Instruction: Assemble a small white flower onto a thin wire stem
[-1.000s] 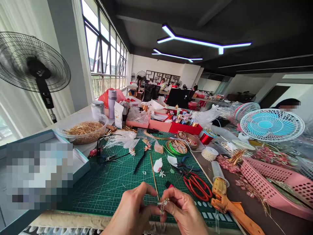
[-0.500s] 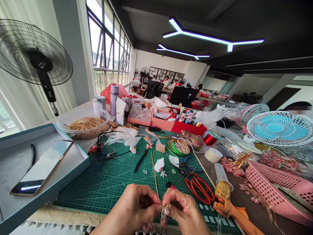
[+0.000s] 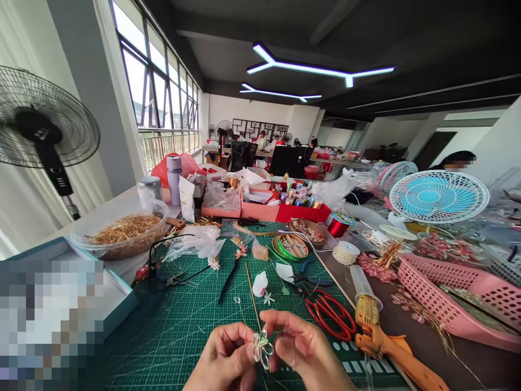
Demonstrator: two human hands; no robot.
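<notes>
My left hand (image 3: 228, 353) pinches a small flower (image 3: 262, 347) with clear petals and a pale green centre, held above the green cutting mat (image 3: 163, 336). Around the flower's right side curves my right hand (image 3: 305, 347), its thumb and index finger apart; whether a fingertip touches the petals I cannot tell. A thin golden stick (image 3: 251, 290) lies on the mat just beyond the fingers. Close by are a small white bottle (image 3: 259, 284), a white flower-shaped piece (image 3: 269, 298) and a clear bead (image 3: 237, 300).
Red looped handles (image 3: 329, 316), blue-handled pliers (image 3: 311, 276) and an orange glue gun (image 3: 378, 336) lie to the right, beside a pink basket (image 3: 439, 315). Black tweezers (image 3: 228, 279) and a green-rimmed bead dish (image 3: 280, 251) lie further back. A light-blue box (image 3: 122, 309) borders the left.
The clear-petaled flower has turned up to face me, petals spread in view. My right fingers have opened from a pinch. The whole view has shifted slightly.
</notes>
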